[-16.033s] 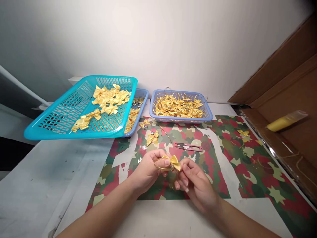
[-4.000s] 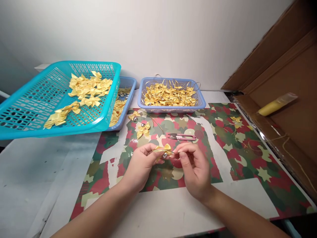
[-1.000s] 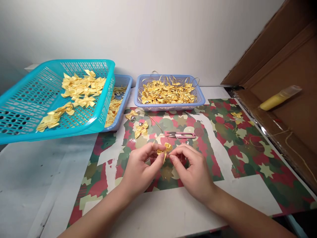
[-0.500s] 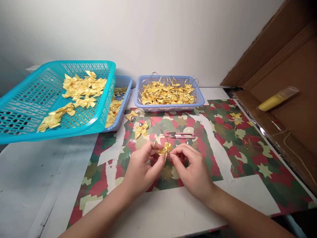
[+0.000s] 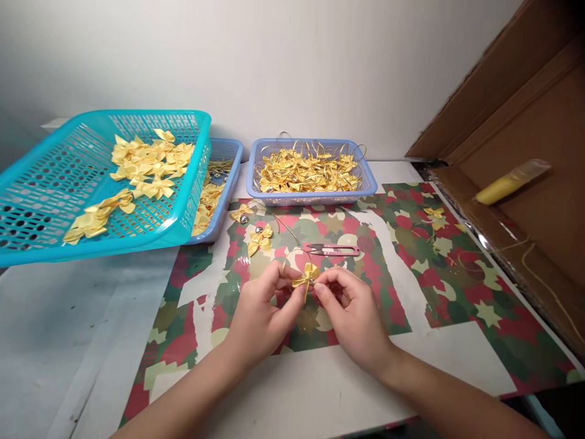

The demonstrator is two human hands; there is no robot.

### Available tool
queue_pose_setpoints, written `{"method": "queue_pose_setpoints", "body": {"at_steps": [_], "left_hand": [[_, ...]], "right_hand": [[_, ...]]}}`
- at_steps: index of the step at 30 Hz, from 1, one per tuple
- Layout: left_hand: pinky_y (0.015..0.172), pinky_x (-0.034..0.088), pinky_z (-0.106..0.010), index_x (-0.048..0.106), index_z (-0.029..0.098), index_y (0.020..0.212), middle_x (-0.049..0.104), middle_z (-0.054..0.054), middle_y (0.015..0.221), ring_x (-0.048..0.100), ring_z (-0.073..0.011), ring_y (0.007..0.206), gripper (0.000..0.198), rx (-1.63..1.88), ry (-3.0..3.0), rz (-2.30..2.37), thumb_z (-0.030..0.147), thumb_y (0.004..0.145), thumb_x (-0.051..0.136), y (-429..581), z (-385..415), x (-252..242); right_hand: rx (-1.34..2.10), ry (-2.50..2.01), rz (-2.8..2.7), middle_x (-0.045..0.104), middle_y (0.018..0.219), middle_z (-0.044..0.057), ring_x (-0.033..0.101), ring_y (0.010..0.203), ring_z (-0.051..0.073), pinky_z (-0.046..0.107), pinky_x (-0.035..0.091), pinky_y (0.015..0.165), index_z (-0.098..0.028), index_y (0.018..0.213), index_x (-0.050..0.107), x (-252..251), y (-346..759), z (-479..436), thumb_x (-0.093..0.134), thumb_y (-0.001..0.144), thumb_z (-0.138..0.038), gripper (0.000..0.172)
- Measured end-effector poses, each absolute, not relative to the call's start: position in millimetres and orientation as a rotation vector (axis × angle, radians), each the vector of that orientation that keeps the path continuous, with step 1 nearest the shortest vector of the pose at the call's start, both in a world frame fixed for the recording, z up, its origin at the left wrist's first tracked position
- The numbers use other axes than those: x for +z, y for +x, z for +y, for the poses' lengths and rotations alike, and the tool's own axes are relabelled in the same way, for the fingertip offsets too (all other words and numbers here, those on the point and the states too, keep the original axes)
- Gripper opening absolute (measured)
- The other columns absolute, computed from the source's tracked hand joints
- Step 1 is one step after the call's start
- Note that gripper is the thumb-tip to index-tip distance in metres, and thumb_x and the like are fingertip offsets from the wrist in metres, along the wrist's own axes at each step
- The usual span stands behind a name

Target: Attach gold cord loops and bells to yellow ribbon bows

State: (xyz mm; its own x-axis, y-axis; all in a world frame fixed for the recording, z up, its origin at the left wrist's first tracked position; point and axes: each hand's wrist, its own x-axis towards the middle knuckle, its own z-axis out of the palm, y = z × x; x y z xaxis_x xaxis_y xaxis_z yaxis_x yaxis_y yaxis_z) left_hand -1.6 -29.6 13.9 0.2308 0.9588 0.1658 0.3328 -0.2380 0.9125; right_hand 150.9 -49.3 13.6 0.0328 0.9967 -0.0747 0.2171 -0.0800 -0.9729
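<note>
teal basket (image 5: pixel 176 227) far left with loose bows (image 5: pixel 153 161) in it, its right side overhanging the left tray (image 5: pixel 226 198), which shows more bows plus gold cords; two bows with bells (image 5: pixel 259 239) lie on the patterned mat (image 5: pixel 178 341) just right of that, gold cord curving out from the rear one; left hand (image 5: pixel 262 314) has thumb and index pinching the held bow (image 5: pixel 311 270), gold loop (image 5: pixel 284 263) sticking up beside those fingers; held bow is between both hands, over the mat, small bell (image 5: pixel 311 282) at its right; right tray (image 5: pixel 311 199) behind, heaped with looped bows; snips (image 5: pixel 336 250) flat on mat, blades left; right hand (image 5: pixel 356 311) has thumb and index pinched together at the bell, can't tell on what; small bow (image 5: pixel 434 213) farther right, then yellow tube (image 5: pixel 509 183) by the carton (image 5: pixel 512 116)
</note>
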Motion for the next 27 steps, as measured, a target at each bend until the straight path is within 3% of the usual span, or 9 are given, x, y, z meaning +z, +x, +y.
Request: {"method": "queue_pose_setpoints", "body": {"at_steps": [8,18,27], "left_hand": [[0.056,0.045,-0.021,0.051,0.019,0.082,0.065,0.0,0.072,0.063,-0.0128,0.067,0.008,0.97,1.589,1.185,0.022,0.087,0.056,0.2,-30.1,12.6],[0.057,0.047,-0.021,0.056,0.018,0.082,0.065,0.0,0.075,0.062,-0.0119,0.066,0.008,0.931,1.538,1.166,0.024,0.087,0.058,1.0,-29.6,12.7],[0.051,0.042,-0.022,0.055,0.017,0.07,0.061,-0.001,0.064,0.056,-0.013,0.058,0.021,0.862,1.577,1.262,0.032,0.084,0.059,-5.0,-25.4,19.3]], "right_hand": [[1.417,-1.343,-1.054,0.057,0.076,0.001,0.053,0.072,0.014,0.024,0.043,0.059,-0.019,0.078,0.057,12.2,148.6,-49.6,0.059,0.085,-0.037,0.02],[1.441,-1.327,-1.013,0.057,0.074,0.001,0.055,0.073,0.014,0.024,0.046,0.062,-0.018,0.077,0.056,11.9,147.7,-49.5,0.06,0.085,-0.036,0.02],[1.355,-1.442,-1.161,0.054,0.072,0.0,0.05,0.065,0.012,0.024,0.043,0.059,-0.018,0.076,0.058,11.5,146.6,-51.8,0.057,0.086,-0.034,0.019]]}}
